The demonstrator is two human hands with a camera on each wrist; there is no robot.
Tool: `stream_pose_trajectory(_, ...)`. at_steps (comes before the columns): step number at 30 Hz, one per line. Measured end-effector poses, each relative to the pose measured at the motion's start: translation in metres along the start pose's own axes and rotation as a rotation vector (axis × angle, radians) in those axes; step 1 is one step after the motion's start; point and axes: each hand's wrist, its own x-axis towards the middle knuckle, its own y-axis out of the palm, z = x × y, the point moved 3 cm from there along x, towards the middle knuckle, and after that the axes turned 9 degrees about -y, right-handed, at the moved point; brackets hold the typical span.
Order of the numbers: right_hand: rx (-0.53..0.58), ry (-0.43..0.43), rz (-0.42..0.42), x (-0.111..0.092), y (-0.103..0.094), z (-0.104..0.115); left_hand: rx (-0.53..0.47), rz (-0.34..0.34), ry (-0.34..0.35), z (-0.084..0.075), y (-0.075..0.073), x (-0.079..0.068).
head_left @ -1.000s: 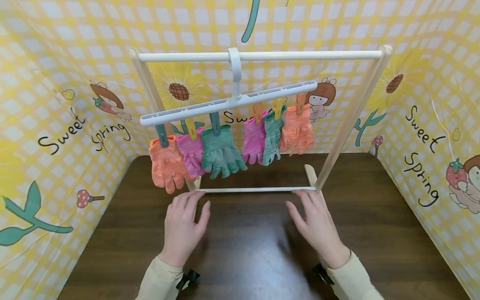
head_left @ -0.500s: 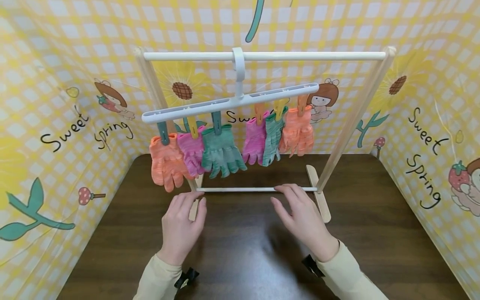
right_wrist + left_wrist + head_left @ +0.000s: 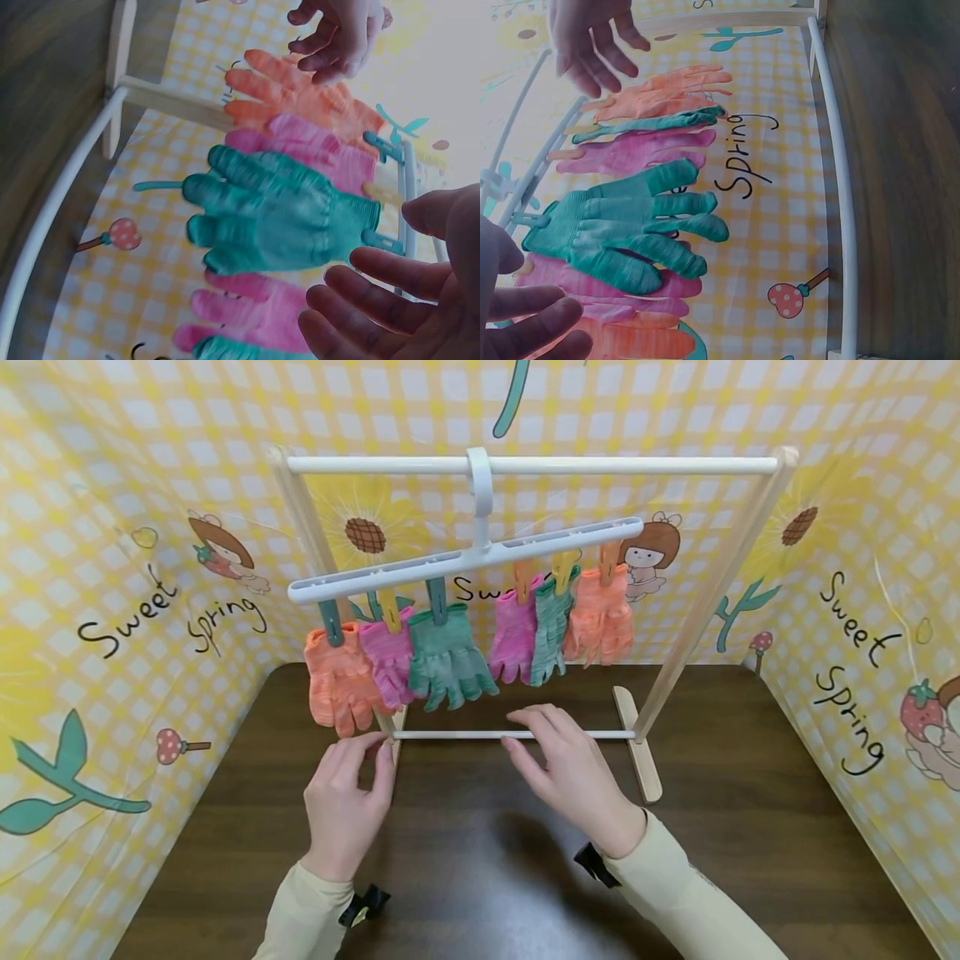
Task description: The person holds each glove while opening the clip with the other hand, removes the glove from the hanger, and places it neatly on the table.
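A white hanger (image 3: 442, 562) hangs tilted from the rack's top bar, with several small knit gloves on coloured clothespins below it. At its left end is an orange glove (image 3: 337, 681), then a pink glove (image 3: 386, 660) and a teal glove (image 3: 450, 664). Another pink glove (image 3: 513, 635), teal glove (image 3: 551, 627) and orange glove (image 3: 602, 614) hang at the right. My left hand (image 3: 345, 810), fingers loosely bent, is nearest the left orange glove and holds nothing. My right hand (image 3: 573, 777) is held in front of the low bar, fingers relaxed and holding nothing.
The rack has a white top bar (image 3: 637, 466), slanting wooden posts (image 3: 701, 593) and a white low bar (image 3: 450, 735). Its flat wooden feet (image 3: 641, 764) stand on the dark wood table (image 3: 480, 860). Yellow checked cloth (image 3: 847, 568) with printed drawings surrounds the table.
My right hand has moved left from the right end of the low bar toward its middle. The left hand has shifted slightly left. The gloves still hang on the hanger.
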Motion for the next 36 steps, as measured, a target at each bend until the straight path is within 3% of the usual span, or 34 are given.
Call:
stream_pose_trajectory(10, 0.077, -0.047, 0.011, 0.028, 0.007, 0.015, -0.004, -0.043, 0.024, 0.004, -0.005, 0.010)
stream_pose_trajectory(27, 0.275, -0.025, 0.037, 0.072, 0.015, 0.034, -0.050, -0.142, 0.023, 0.004, -0.027, 0.049)
stream_pose_trajectory(36, 0.352, 0.012, 0.082, 0.092, 0.023, 0.040, -0.126, -0.211, 0.003, 0.006, -0.037, 0.075)
